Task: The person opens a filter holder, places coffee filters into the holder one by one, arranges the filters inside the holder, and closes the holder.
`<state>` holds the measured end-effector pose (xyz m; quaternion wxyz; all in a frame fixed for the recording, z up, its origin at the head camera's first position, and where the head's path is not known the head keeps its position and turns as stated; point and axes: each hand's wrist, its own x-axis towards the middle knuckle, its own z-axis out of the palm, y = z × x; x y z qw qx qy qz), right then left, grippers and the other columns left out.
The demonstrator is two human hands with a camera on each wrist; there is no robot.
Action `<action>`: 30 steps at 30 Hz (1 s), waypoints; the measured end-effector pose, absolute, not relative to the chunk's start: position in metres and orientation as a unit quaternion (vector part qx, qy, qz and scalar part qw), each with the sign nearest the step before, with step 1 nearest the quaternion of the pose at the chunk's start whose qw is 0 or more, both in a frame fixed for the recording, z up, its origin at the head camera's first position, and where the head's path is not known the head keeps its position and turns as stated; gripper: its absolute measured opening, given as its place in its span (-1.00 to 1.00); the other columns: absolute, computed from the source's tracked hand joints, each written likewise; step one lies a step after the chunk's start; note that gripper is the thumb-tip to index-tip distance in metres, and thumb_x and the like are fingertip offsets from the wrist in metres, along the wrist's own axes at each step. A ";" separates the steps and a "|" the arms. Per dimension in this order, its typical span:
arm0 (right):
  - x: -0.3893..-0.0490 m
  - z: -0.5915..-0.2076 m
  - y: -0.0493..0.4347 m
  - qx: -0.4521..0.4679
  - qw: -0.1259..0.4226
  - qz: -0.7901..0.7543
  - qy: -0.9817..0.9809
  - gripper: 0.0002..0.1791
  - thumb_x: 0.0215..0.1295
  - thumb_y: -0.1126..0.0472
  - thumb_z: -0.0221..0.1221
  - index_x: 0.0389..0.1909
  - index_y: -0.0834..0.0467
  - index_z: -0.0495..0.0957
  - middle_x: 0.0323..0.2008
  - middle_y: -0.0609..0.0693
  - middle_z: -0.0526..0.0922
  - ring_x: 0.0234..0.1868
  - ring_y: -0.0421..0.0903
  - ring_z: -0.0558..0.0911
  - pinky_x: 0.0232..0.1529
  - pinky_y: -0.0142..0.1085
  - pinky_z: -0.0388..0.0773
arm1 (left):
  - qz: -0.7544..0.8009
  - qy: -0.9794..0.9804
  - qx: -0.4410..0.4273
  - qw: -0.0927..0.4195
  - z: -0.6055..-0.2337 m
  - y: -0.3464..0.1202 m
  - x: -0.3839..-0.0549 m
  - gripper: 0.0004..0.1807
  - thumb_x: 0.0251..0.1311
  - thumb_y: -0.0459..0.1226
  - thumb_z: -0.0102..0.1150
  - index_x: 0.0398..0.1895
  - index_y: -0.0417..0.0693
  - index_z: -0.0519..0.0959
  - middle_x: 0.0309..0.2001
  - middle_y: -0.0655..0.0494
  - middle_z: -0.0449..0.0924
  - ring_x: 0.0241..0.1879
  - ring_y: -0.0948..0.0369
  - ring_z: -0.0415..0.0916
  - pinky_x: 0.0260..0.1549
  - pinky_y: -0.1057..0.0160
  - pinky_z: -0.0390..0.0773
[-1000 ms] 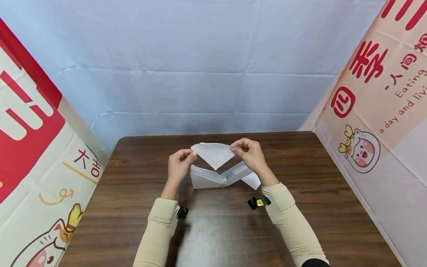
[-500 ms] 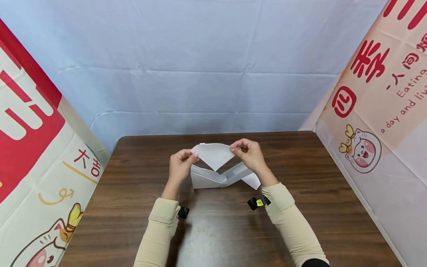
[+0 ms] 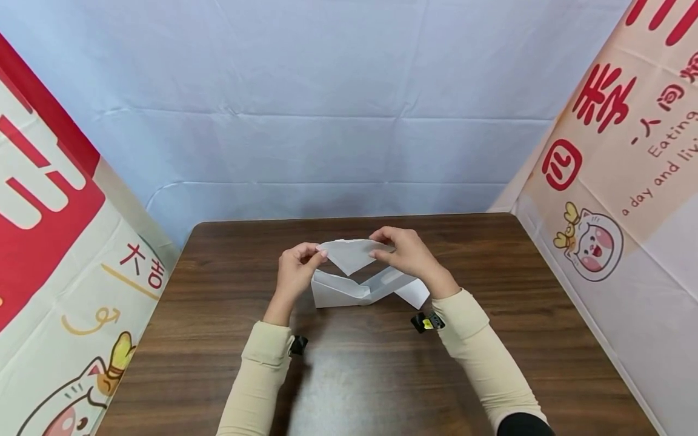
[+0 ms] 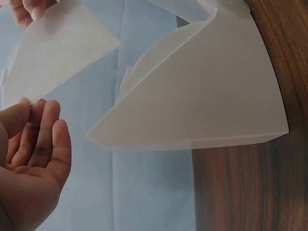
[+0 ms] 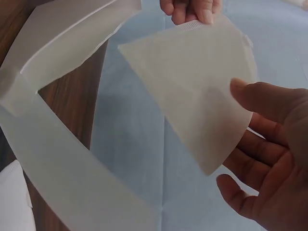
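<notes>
A white cone coffee filter (image 3: 346,255) with a crimped seam is held up, point down, between both hands. At its left upper corner, the left hand (image 3: 294,271) pinches it between thumb and finger. The right hand (image 3: 411,257) holds the right part of the upper edge; the right wrist view shows its thumb on the near face and its other fingers behind the filter (image 5: 192,91). Behind and below stands an open white box (image 3: 338,293) with a V-shaped dip along its top, its ribbed side (image 4: 202,91) large in the left wrist view.
A loose white filter or paper piece (image 3: 414,293) lies at the box's right end, partly under the right forearm. The dark wooden table (image 3: 349,375) ends at a pale cloth backdrop (image 3: 327,151). Printed cloths hang on both sides.
The right hand has moved slightly left along the filter's upper edge, thumb now farther over its face. The filter has come slightly lower. The left hand and box hardly move.
</notes>
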<state>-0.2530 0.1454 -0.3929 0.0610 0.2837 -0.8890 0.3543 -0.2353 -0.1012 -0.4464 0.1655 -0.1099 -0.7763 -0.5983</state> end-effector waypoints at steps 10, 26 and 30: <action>-0.252 -0.393 0.135 0.341 0.094 0.277 -0.893 -0.97 0.18 0.30 0.25 -0.36 0.17 0.64 -0.54 -0.15 0.58 -0.61 -0.27 0.41 -0.55 -0.34 0.39 | -0.578 -0.789 -0.120 0.170 -0.444 -0.099 -0.232 -0.92 0.09 -0.37 0.29 -0.41 -0.25 0.65 -0.50 0.02 0.64 -0.50 0.16 0.57 -0.55 0.38 0.48; -0.249 -0.394 0.137 0.343 0.103 0.294 -0.886 -0.97 0.19 0.30 0.25 -0.37 0.19 0.65 -0.55 -0.13 0.58 -0.64 -0.28 0.37 -0.59 -0.34 0.36 | -0.609 -0.772 -0.123 0.134 -0.441 -0.105 -0.224 -0.79 -0.01 -0.37 0.38 -0.28 -0.26 0.63 -0.37 -0.06 0.65 -0.39 0.07 0.58 -0.36 0.19 0.59; -0.249 -0.396 0.138 0.343 0.104 0.299 -0.884 -0.96 0.19 0.30 0.25 -0.37 0.19 0.64 -0.56 -0.14 0.58 -0.64 -0.29 0.37 -0.60 -0.34 0.36 | -0.607 -0.772 -0.131 0.135 -0.432 -0.105 -0.213 -0.71 -0.05 -0.46 0.37 -0.23 -0.43 0.57 -0.30 -0.23 0.62 -0.30 -0.07 0.59 -0.26 0.04 0.59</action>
